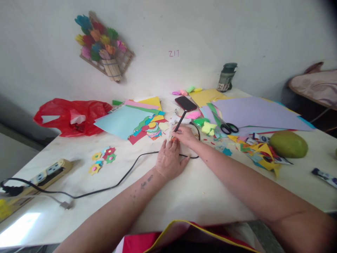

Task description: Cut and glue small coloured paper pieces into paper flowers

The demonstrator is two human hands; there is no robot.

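Note:
My right hand (185,135) is closed round a slim black pen (180,121), which slants with its upper end towards the phone. The pen's lower tip is mostly hidden by my fingers. Flat on the table beside it lies my left hand (168,161), fingers stretched forward, the fingertips on a small orange piece of paper (173,139). Just beyond the hands are stacked coloured paper cutouts (154,130) and a black phone (185,103). Black-handled scissors (229,128) rest on paper to the right. Finished-looking paper flowers (110,154) lie to the left.
A black cable (126,174) runs from the power strip (50,172) past my left hand. A red plastic bag (71,117), coloured sheets (123,121), purple paper (252,112), a bottle (226,78), a green mango-like fruit (289,144) and paper scraps (259,154) surround the workspace.

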